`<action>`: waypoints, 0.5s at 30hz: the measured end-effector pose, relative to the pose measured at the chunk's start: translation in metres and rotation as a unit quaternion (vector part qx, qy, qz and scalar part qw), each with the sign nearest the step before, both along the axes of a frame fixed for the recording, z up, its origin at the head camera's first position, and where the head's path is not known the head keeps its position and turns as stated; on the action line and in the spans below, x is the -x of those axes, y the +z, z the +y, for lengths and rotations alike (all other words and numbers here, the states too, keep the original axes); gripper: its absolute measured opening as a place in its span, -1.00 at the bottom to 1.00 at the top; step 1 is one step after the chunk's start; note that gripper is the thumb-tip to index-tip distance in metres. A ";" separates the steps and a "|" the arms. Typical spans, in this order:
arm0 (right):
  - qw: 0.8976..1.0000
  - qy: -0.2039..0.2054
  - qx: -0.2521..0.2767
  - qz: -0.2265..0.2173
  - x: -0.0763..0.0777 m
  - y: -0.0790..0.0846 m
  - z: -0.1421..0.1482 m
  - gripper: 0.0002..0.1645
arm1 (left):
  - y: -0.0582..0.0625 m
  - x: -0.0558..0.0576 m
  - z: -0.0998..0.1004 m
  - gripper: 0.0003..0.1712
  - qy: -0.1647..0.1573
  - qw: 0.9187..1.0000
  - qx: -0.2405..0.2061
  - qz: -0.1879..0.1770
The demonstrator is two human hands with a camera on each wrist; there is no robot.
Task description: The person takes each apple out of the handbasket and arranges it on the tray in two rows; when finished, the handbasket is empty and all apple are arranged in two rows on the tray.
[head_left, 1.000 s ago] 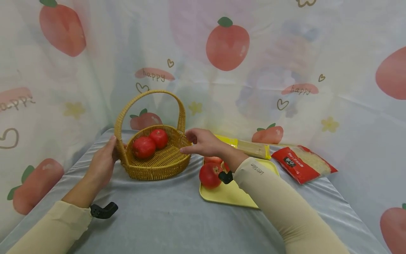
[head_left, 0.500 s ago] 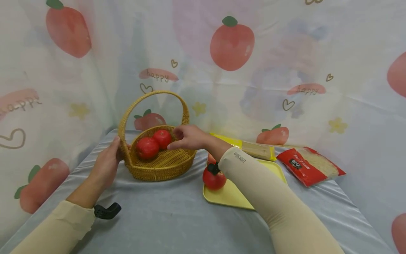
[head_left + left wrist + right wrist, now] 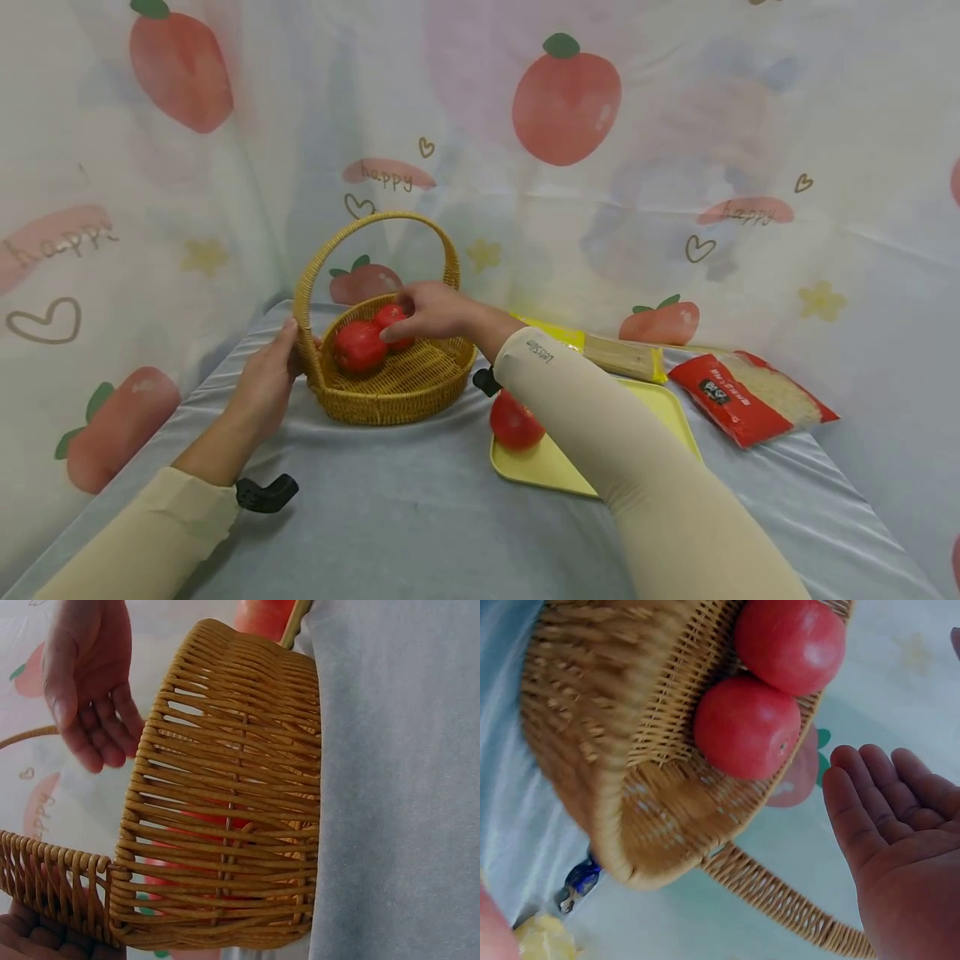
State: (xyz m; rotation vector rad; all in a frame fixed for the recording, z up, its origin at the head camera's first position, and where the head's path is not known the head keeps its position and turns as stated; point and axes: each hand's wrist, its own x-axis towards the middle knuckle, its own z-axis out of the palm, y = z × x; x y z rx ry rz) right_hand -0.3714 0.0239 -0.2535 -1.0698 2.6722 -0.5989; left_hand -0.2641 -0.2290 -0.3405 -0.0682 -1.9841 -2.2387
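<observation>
while our left hand (image 3: 264, 379) grips the basket (image 3: 397, 408), two fruits (image 3: 360, 347) lie just below our empty, relaxed right hand (image 3: 441, 312).

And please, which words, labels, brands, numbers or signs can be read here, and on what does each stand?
"happy": repeated on the backdrop.
"LetsSlim", small: on the right sleeve.
Characters on the red bag: too small to read.
No readable numbers.

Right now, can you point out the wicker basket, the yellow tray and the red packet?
Wicker basket (image 3: 396, 407): head view, front wall.
Yellow tray (image 3: 548, 466): head view, bare near part.
Red packet (image 3: 752, 400): head view, middle of its upper face.
</observation>
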 end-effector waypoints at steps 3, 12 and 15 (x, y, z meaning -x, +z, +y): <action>1.000 0.010 -0.004 -0.004 0.004 -0.001 -0.013 -0.24 | 0.001 0.000 -0.001 -0.49 0.003 1.000 -0.001 0.000; 0.999 0.039 -0.017 -0.009 0.016 -0.010 -0.046 -0.51 | 0.000 0.000 0.001 -0.46 0.000 1.000 0.012 0.008; 0.999 0.048 -0.016 -0.008 0.021 -0.012 -0.056 -0.43 | -0.001 -0.001 0.000 -0.44 0.003 1.000 0.016 0.009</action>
